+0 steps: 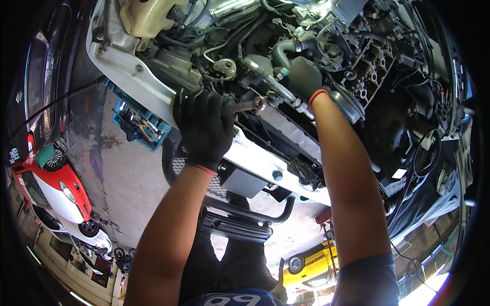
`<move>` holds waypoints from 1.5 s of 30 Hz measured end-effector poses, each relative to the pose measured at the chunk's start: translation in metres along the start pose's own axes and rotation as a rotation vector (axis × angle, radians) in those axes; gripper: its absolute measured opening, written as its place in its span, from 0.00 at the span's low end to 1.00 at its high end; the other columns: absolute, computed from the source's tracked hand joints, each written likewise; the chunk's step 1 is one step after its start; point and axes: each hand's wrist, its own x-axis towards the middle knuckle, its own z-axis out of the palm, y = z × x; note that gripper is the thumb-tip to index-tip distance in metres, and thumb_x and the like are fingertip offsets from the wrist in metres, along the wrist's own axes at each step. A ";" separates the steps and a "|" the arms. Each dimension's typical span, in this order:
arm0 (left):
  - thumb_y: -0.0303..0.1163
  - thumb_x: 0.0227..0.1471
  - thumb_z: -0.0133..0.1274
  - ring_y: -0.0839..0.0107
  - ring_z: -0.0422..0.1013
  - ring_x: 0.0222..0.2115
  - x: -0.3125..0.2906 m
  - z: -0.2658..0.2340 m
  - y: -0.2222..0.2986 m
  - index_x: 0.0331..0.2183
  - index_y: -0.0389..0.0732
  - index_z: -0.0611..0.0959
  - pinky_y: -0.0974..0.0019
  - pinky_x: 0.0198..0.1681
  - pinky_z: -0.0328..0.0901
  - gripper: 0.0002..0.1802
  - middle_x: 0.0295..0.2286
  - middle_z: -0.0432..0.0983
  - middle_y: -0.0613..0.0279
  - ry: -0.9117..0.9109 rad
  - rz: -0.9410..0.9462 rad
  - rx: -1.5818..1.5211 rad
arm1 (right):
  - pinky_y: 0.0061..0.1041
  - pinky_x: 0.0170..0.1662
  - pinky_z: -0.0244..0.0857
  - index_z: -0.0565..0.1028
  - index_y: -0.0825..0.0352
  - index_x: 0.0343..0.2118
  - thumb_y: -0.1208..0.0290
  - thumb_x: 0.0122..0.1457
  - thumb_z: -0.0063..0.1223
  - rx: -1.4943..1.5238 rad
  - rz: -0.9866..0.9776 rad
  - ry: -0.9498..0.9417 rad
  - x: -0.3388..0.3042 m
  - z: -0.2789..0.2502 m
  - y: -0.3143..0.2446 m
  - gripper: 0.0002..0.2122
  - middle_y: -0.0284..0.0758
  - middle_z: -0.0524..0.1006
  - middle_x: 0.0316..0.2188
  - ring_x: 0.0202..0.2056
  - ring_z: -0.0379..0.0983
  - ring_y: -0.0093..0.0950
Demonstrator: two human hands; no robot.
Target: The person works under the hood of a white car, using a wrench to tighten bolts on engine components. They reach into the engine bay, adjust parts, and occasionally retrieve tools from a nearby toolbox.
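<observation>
My left hand (204, 125), in a black glove with a red cuff, is closed around a metal wrench (242, 107). The wrench's ring end points right, over the front of the engine bay. Farther right, my right hand (302, 76), gloved the same way, reaches down among the engine parts. Its fingers are hidden, so I cannot make out what they touch. Close to it are a curved grey pipe (282, 51), a silver tube (287, 94) and a round pulley (347, 106). An uncovered engine top (370, 76) shows to the right.
The white front panel (258, 158) of the vehicle crosses below my hands, with a black bumper bar (240, 210) nearer me. A teal tool tray (140, 120) stands at the left. A pale reservoir (148, 18) sits at the upper left. Red-and-white (61, 191) and yellow (311, 265) cars stand around.
</observation>
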 end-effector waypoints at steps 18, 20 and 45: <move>0.40 0.58 0.56 0.51 0.71 0.45 0.001 0.013 -0.008 0.38 0.42 0.79 0.38 0.62 0.56 0.13 0.37 0.76 0.55 0.153 0.083 0.039 | 0.43 0.44 0.73 0.84 0.68 0.30 0.56 0.57 0.56 0.038 -0.011 0.036 -0.008 -0.013 0.007 0.17 0.50 0.83 0.32 0.36 0.81 0.49; 0.39 0.59 0.55 0.49 0.71 0.46 -0.001 0.014 -0.009 0.39 0.41 0.80 0.39 0.63 0.56 0.12 0.38 0.77 0.54 0.136 0.068 0.055 | 0.43 0.40 0.72 0.83 0.69 0.27 0.55 0.60 0.55 0.169 -0.059 0.040 -0.024 -0.026 0.018 0.19 0.48 0.81 0.25 0.31 0.80 0.47; 0.38 0.62 0.51 0.49 0.73 0.45 0.005 0.006 -0.003 0.39 0.39 0.84 0.42 0.62 0.56 0.14 0.38 0.79 0.51 -0.011 0.079 0.032 | 0.42 0.43 0.65 0.78 0.63 0.30 0.68 0.62 0.53 -0.153 0.326 0.682 -0.325 0.115 0.150 0.07 0.37 0.78 0.32 0.38 0.74 0.42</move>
